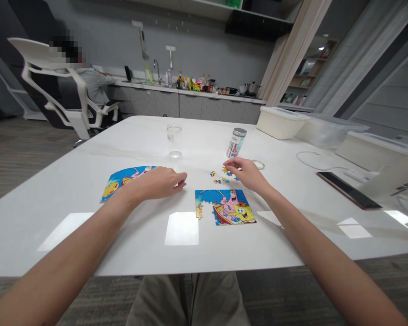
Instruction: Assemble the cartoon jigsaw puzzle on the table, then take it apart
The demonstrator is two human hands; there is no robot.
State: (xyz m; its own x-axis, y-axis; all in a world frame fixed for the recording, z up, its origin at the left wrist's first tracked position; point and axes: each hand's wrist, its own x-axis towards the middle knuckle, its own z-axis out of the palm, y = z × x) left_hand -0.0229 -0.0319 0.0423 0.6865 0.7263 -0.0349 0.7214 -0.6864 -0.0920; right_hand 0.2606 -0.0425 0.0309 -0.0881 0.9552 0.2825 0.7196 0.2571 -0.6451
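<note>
A partly assembled jigsaw puzzle (229,206) of cartoon figures in a boat lies flat on the white table, with a gap at its lower left. Behind it are several loose puzzle pieces (221,181). My right hand (246,174) reaches among them, thumb and fingertips closed on a yellow puzzle piece (225,169). Left of the puzzle, my left hand (165,182) hovers at or on the tabletop with curled fingers; whatever is in them, if anything, is hidden. Its wrist partly covers a curved picture sheet (114,183) with the same blue scene.
Farther back stand a clear jar (174,141) and a printed canister (236,142) with a grey lid. Storage boxes (280,122), a dark flat device (348,190) and a cable are on the right. A person sits in a white chair (81,99) at the far left.
</note>
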